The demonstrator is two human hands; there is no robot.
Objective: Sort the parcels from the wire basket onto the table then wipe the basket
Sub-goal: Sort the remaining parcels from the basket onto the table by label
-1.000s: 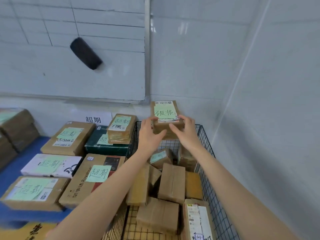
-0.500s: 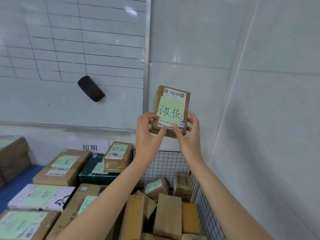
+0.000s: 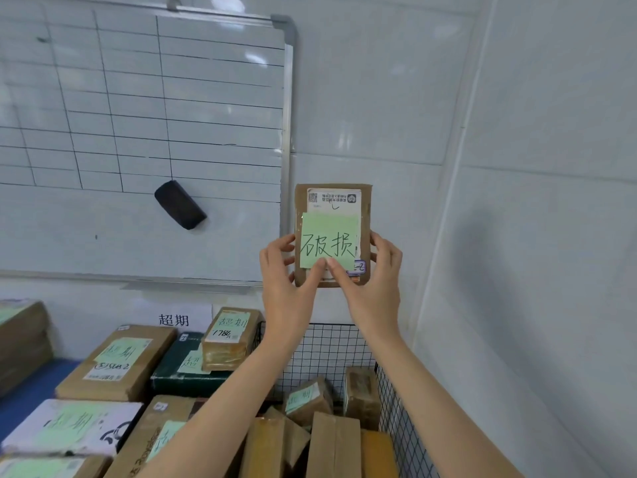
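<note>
I hold a small brown parcel (image 3: 332,201) upright in front of the wall, well above the basket. A green note with handwriting and a white label cover its face. My left hand (image 3: 287,267) grips its left edge, thumb on the note's lower edge. My right hand (image 3: 374,270) grips the right edge, thumb beside the left one. Below, the black wire basket (image 3: 331,343) holds several brown parcels (image 3: 332,446), some with green notes.
To the left, a blue table (image 3: 32,384) carries several boxes with green notes, among them a large brown box (image 3: 117,363) and a dark green box (image 3: 182,374). A whiteboard (image 3: 138,132) with a black eraser (image 3: 180,209) hangs behind. A white wall stands close on the right.
Both hands lifted the small parcel from just above the basket up to face height and tilted it upright. My view rose with it.
</note>
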